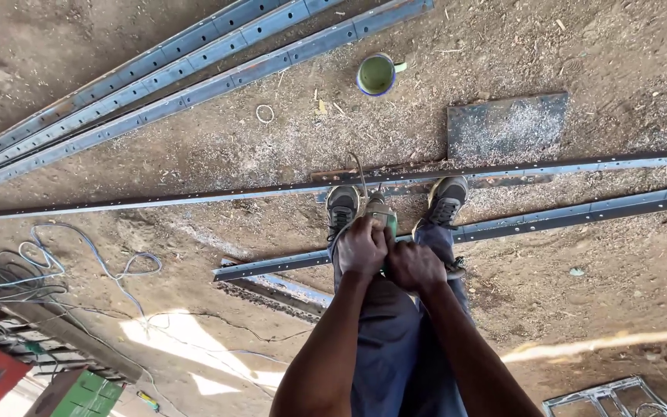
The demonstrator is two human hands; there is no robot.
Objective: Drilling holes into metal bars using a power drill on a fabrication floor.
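Hands clamp a green hand-held power tool over a long dark steel strip with punched holes lying across the dirt floor, and from my remote seat I see both sets of fingers wrapped tight: the left hand on the body, the right hand just behind it. The tool sits right above that strip, between two grey shoes standing on or just behind it. To do this well, I judge the grip should stay two-handed, feet pinning the strip, the cord kept behind the strip and away from the working end. Counted: one tool, two shoes, one green mug beyond the strip, one flat steel plate beyond it too, three more punched strips bundled far beyond, two nearer strips on my side.
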